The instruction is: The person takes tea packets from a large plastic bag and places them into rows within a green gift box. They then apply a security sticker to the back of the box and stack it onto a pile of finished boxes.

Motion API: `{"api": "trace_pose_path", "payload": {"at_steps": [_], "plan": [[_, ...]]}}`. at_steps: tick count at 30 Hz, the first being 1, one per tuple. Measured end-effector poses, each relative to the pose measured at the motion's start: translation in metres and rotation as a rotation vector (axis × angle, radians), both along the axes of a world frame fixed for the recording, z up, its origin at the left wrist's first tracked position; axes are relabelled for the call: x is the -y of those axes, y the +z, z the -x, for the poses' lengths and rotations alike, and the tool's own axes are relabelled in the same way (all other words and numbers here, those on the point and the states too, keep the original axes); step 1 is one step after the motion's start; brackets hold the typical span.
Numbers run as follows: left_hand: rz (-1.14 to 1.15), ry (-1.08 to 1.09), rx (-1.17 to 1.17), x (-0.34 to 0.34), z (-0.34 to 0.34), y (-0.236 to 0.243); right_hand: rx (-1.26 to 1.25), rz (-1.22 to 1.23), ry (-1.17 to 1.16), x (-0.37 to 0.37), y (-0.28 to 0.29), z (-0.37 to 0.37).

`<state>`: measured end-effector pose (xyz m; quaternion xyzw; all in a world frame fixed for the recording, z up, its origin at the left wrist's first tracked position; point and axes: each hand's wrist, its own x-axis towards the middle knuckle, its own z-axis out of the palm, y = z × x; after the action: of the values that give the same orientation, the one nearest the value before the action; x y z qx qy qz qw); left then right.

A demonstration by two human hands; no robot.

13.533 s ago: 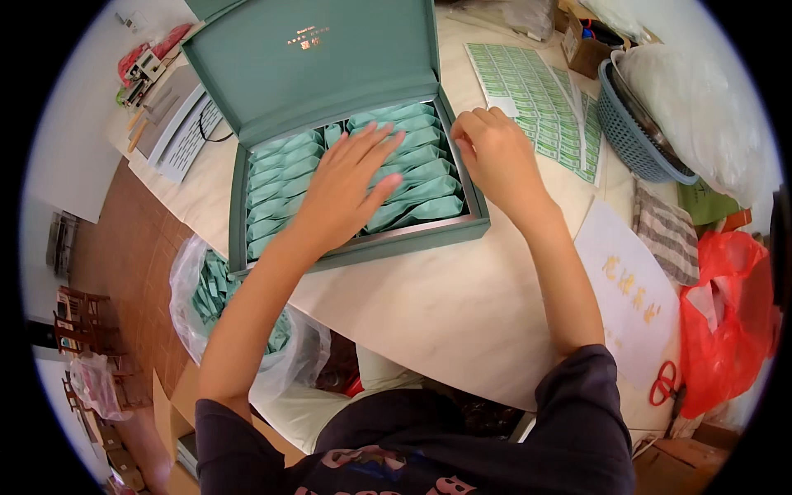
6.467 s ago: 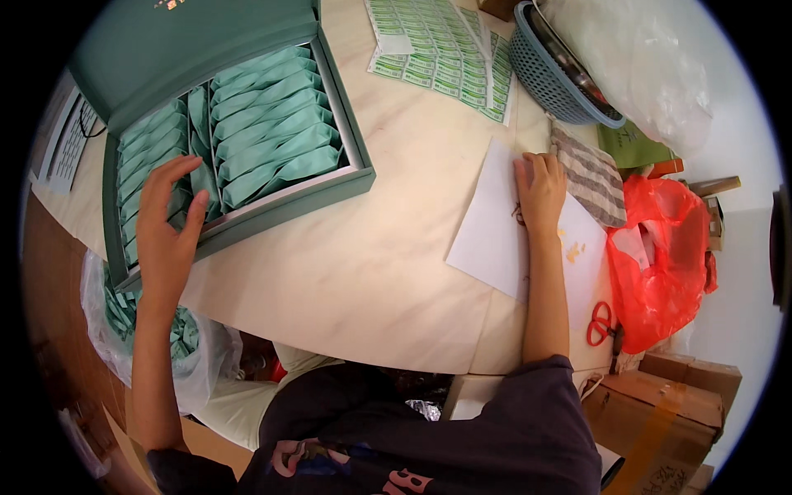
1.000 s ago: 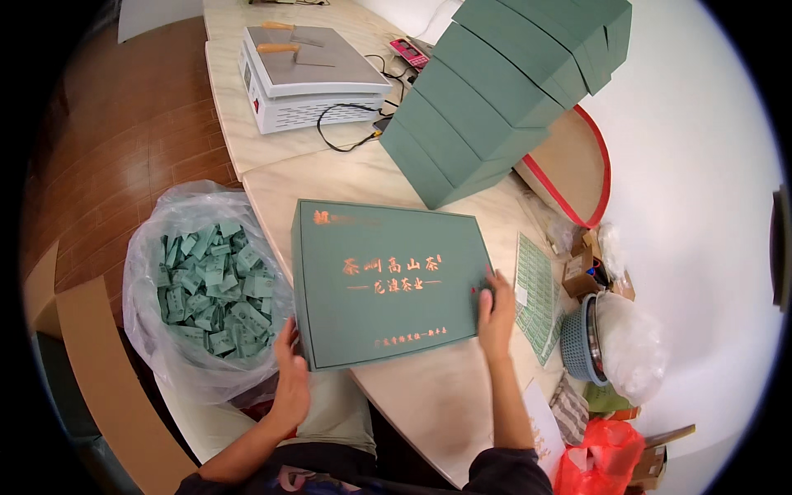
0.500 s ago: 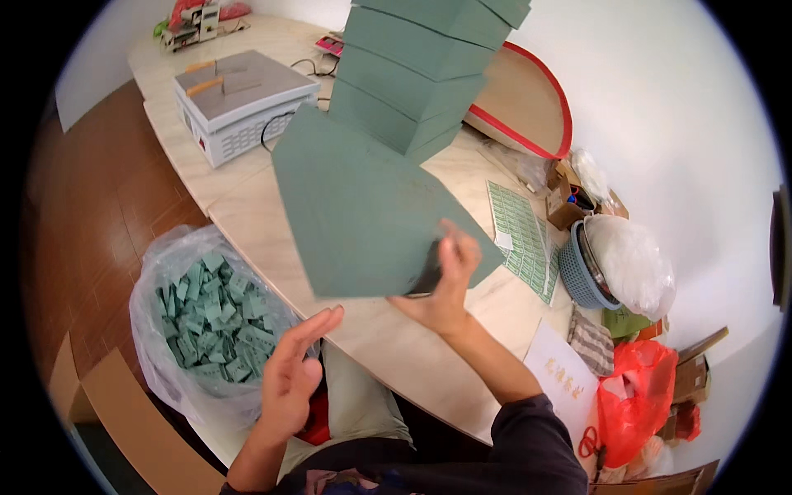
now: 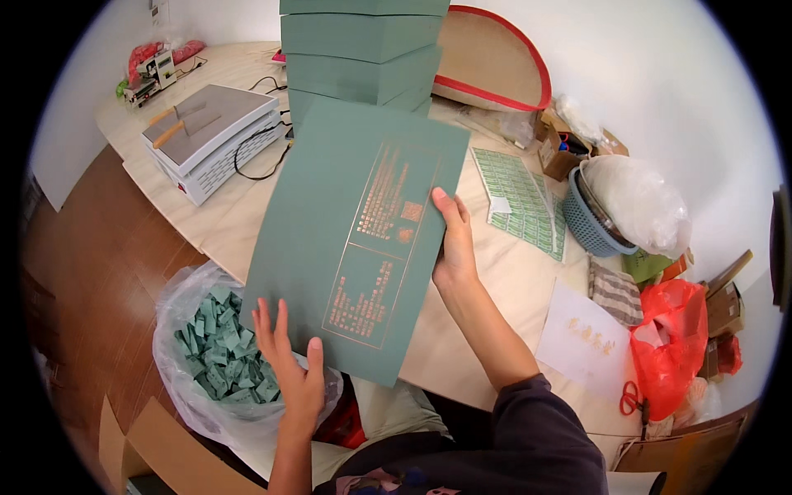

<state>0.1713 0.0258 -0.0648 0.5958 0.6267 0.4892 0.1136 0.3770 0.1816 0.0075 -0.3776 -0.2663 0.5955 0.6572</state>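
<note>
A flat dark-green box [image 5: 305, 206] with a gold-printed panel is tilted up over the table's front edge. My right hand [image 5: 456, 247] grips its right side, the thumb lying on the printed face. At the lower left edge, my left hand [image 5: 290, 371] has its fingers spread and lies against or just in front of the box; the exact contact is unclear. Behind the held box rises a tall stack of similar green boxes [image 5: 355, 37], its top cut off by the frame.
A clear plastic bag [image 5: 177, 388] full of small green packets stands at lower left, beside an open carton [image 5: 181, 450]. On the table are a sealing machine [image 5: 210, 136], green label sheets [image 5: 520, 198], a blue basket [image 5: 587, 219], red bag [image 5: 672, 330] and scissors [image 5: 629, 398].
The box has turned so that its gold-printed face now shows. My left hand has come up to its lower left edge, and my right hand still grips it. The whole view has shifted.
</note>
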Motion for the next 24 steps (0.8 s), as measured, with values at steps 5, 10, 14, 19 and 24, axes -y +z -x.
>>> {"api": "trace_pose_path", "payload": {"at_steps": [5, 10, 14, 19, 24], "plan": [[0.058, 0.025, -0.088, -0.011, -0.003, -0.004, 0.309, 0.238, 0.166, -0.033, -0.057, -0.026], [0.142, 0.061, -0.186, -0.025, -0.009, 0.008, 1.457, -0.363, -0.342, -0.069, -0.072, -0.083], [0.098, 0.059, -0.233, -0.029, -0.006, 0.003, 1.973, -0.106, -0.732, -0.146, -0.077, -0.159], [0.113, 0.057, -0.254, -0.033, -0.009, 0.002, 2.013, 0.249, -0.688, -0.208, -0.148, -0.261], [0.137, 0.092, -0.273, -0.031, -0.009, 0.002, 2.058, 0.238, -0.657, -0.211, -0.179, -0.255]]}}
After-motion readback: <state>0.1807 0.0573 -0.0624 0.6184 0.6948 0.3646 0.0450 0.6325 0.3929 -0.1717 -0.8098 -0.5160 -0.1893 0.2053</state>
